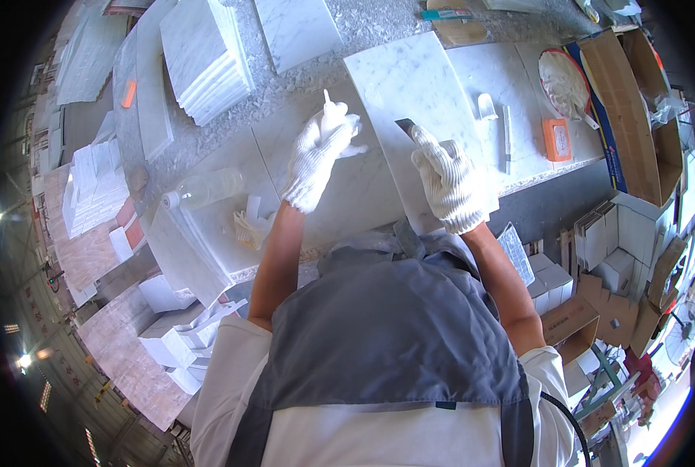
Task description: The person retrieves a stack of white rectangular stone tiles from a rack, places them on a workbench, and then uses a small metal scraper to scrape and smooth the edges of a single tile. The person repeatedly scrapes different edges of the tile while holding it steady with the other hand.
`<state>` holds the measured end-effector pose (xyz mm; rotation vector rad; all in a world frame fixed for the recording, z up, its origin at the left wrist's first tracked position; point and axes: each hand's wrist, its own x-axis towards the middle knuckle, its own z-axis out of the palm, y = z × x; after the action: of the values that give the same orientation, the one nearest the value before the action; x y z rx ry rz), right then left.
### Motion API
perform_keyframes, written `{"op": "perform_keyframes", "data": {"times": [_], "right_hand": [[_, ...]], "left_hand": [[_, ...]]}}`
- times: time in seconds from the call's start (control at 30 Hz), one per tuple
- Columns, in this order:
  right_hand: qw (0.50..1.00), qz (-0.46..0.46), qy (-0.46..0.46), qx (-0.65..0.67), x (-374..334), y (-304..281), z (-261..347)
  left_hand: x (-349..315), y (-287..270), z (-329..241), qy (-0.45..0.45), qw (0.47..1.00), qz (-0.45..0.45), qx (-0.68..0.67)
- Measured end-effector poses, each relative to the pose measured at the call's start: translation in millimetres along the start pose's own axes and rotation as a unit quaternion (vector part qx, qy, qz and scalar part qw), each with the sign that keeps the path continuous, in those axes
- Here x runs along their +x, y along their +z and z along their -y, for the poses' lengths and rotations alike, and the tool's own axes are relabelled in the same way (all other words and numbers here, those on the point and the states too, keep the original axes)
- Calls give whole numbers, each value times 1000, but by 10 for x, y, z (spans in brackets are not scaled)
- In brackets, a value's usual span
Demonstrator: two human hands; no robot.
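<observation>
Lying aslant on the dusty bench point(283, 92), the pale slab point(394, 86) reaches from the far side down toward the person's apron point(394, 327). The right hand point(441, 173), in a white knit glove, is over its near right part, fingers bent and closed with the thumb on a small, flat, dark piece point(404, 124) whose end pokes out past the fingertips. The left hand point(328, 152), gloved alike, is just left of the slab, partly open, one finger pointing away and the others loosely bent; whether it pinches anything small and white cannot be told.

The slab looks like polished stone, so it should be heavy for its thinness, quite stiff, and brittle at corners and edges. Its smooth face would likely slip under dusty knit; holding both long edges, well in from the corners, seems safest. The dark piece looks thin, stiff and light, best pinched by its flat sides.

Faint grey veins cloud the slab's glossy white face, and its edges run straight. Chalky grit roughens the bench beyond, near a squared stack of tiles point(199, 58). To the right lie a slim metal bar point(507, 140) and a boxy orange block point(556, 140).
</observation>
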<state>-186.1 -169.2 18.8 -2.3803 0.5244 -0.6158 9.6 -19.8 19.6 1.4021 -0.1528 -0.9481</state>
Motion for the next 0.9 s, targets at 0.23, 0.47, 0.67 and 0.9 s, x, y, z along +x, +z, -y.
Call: {"op": "perform_keyframes", "data": {"times": [0.23,0.47,0.67,0.9], "right_hand": [[999,-22,-46,-11,54,-53,40],[1000,-14,20,-12,63,-47,70],[999,-21,-18,-18,61,-33,23],[1000,14,0,-12,38,-53,16]], "left_hand": [[41,-79,92,195,964,-44,175],[59,-175,113,331,799,-57,498],[115,-88,56,323,784,-61,526],[46,33,-110,333,670,-114,653]]}}
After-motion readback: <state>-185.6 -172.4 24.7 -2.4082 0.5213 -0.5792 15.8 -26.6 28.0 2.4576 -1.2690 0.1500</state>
